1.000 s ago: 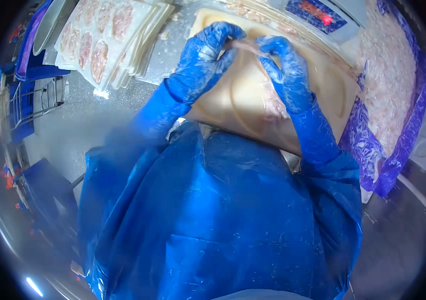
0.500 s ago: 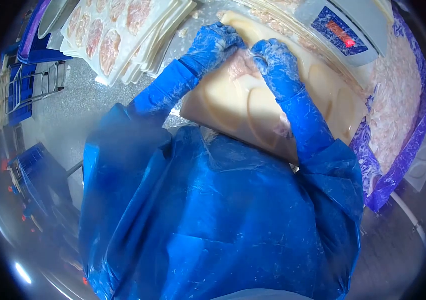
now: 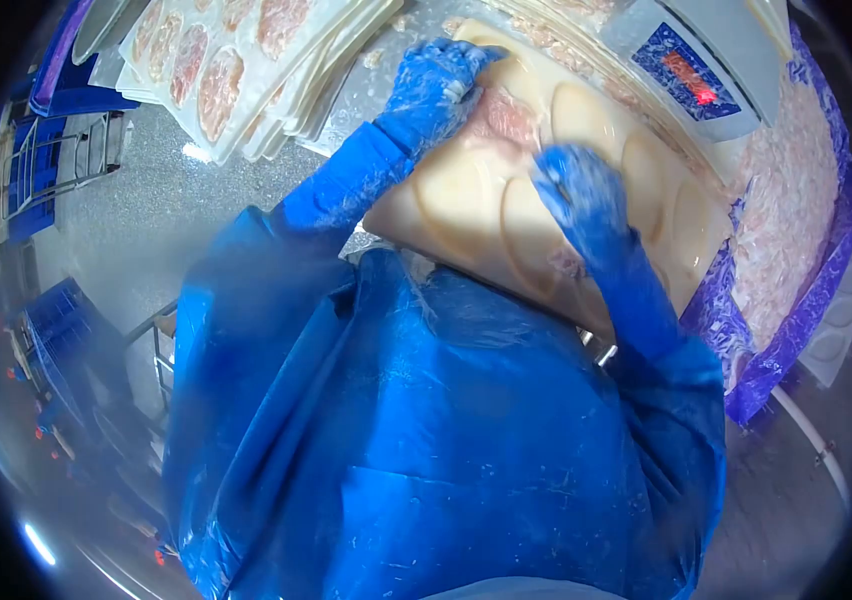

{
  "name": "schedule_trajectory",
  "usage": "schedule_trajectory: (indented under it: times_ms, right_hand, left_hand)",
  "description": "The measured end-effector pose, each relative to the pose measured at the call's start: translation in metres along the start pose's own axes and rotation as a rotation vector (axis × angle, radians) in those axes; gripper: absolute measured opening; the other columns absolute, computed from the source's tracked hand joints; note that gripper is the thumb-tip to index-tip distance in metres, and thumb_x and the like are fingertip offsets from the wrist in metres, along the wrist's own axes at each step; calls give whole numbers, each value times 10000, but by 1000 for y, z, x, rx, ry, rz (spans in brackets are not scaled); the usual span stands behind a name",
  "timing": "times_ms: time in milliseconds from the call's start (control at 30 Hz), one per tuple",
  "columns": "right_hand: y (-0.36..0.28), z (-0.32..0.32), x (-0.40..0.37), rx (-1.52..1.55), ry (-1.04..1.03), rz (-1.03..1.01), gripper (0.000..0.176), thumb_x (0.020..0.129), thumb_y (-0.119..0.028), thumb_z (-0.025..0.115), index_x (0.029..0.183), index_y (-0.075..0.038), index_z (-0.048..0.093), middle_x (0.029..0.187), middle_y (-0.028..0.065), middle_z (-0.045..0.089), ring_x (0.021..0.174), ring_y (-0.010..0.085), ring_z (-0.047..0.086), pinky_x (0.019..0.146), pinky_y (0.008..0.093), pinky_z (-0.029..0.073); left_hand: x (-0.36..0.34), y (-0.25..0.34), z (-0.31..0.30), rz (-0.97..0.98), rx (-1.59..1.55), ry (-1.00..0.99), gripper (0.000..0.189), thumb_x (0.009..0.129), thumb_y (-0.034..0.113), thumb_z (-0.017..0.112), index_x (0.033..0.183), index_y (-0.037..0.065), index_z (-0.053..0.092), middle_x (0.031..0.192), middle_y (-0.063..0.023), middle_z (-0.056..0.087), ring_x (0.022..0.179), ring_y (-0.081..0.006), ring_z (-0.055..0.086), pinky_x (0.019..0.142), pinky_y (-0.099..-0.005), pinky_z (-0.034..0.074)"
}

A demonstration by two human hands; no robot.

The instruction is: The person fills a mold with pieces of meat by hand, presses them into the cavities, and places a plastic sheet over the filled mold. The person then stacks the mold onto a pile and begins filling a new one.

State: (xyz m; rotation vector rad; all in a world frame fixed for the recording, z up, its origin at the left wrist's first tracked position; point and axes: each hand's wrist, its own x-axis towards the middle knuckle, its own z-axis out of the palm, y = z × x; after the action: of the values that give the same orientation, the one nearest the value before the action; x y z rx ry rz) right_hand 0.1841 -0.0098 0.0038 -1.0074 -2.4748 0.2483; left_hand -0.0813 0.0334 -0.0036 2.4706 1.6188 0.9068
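A cream moulding board (image 3: pixel 446 240) with several oval hollows lies tilted in front of me. In an upper hollow sits a flat piece of pale pink raw meat (image 3: pixel 508 122). My left hand (image 3: pixel 436 88), in a blue glove smeared white, is at the board's upper left edge beside that meat. Its fingers are curled closed, and what they hold, if anything, is hidden. My right hand (image 3: pixel 588 192), gloved too, hovers over the board just right of the meat, its fingers blurred by motion. A small scrap of meat (image 3: pixel 567 262) lies near my right wrist.
Left of the board are stacked white sheets (image 3: pixel 266 100) bearing oval meat portions. A scale (image 3: pixel 688 75) with a lit red display stands at the upper right. At the right, a purple-lined container (image 3: pixel 796 200) holds pale minced meat. Blue crates (image 3: pixel 66 320) show at the far left.
My right hand has moved down and right, away from the meat and from my left hand. The meat now lies flatter and more exposed. My left hand has shifted only slightly.
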Motion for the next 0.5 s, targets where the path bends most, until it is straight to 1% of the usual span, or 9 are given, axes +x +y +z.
schedule_trajectory:
  times_ms: [67,100,167,233,267,300,367,400,500]
  right_hand:
    - [-12,-32,-9,-30,-145,112,233,914,-237,611,1113,-127,661,1044,109,643,979,298,609,850,446,474]
    - [-14,-42,-12,-58,-287,226,255,913,-223,606,1142,-125,660,1078,104,641,1018,288,596,887,434,463]
    - [-14,-31,-11,-6,-211,284,303,913,-207,585,1195,-125,657,1170,110,633,1117,282,561,981,404,422]
    - [-30,-15,22,215,4,187,356,898,-191,584,1242,-124,643,1248,108,609,1190,280,526,1041,400,395]
    - [-30,1,24,184,-47,82,396,886,-161,586,1279,-125,618,1271,98,593,1239,275,492,1089,419,361]
    - [-34,2,18,186,-38,90,396,886,-161,586,1279,-125,618,1271,98,593,1239,275,492,1089,419,361]
    - [-43,-4,9,119,-107,9,397,873,-94,580,1267,-72,622,1288,147,595,1236,343,515,1112,467,358]
    - [-40,-11,-9,155,-112,48,372,898,-107,581,1266,-77,629,1268,141,609,1247,329,518,1124,479,344]
    - [-34,-45,-52,212,9,258,301,939,-103,574,1228,-69,650,1239,137,624,1230,300,550,1103,447,374]
  left_hand:
    - [-6,11,-7,-11,28,97,310,851,122,656,1161,126,671,1022,-104,686,973,-318,633,838,-422,513]
    - [-12,18,-9,34,-18,-39,273,841,115,660,1113,109,676,1028,-105,688,969,-323,636,845,-425,514]
    - [-20,18,-1,82,-66,-184,236,830,108,663,1065,92,681,1034,-106,689,965,-328,638,851,-428,515]
    - [-20,-4,25,288,-173,-28,236,815,87,656,1049,82,690,1045,-123,689,964,-342,642,885,-431,517]
    - [-9,-10,15,230,-156,-69,242,819,84,643,1056,77,693,1057,-129,690,1007,-335,643,922,-427,516]
    - [-3,-16,12,143,-143,-136,283,824,106,636,1102,74,684,1118,-123,678,1088,-336,617,997,-432,476]
    - [2,-28,2,199,110,-277,393,879,184,627,1260,91,635,1316,-124,602,1268,-342,515,1125,-456,355]
    - [-2,-19,0,199,113,-277,393,879,184,627,1260,91,635,1316,-124,602,1268,-342,515,1125,-456,355]
    - [-20,43,12,-43,-61,-61,608,974,385,558,1499,111,423,1579,-160,340,1490,-360,233,1226,-512,116]
